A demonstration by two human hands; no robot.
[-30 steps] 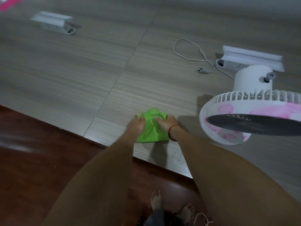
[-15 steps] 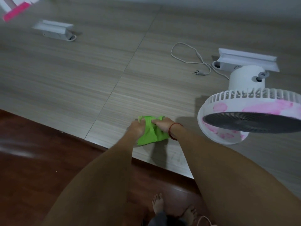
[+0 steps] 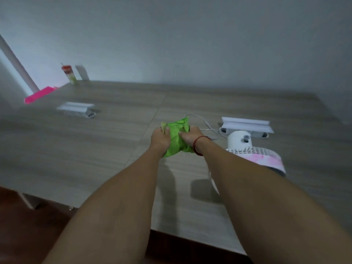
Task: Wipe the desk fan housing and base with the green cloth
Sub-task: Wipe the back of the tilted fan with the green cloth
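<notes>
A crumpled green cloth (image 3: 176,137) is held up above the wooden table between both hands. My left hand (image 3: 160,139) grips its left side and my right hand (image 3: 189,138), with a red band at the wrist, grips its right side. To the right stands the white desk fan (image 3: 240,141); its round housing (image 3: 264,159) carries pink smears and is partly hidden behind my right forearm. The cloth is apart from the fan.
A white power strip (image 3: 247,125) lies behind the fan, with a white cable (image 3: 209,128) looping beside it. Another white strip (image 3: 76,109) sits far left. A pink item (image 3: 40,95) and a bottle (image 3: 69,74) stand at the table's back left. The table edge (image 3: 190,238) is near me.
Both hands have lifted the green cloth off the table near the front edge and carried it up and away from me. The view has tilted upward, so the wall shows.
</notes>
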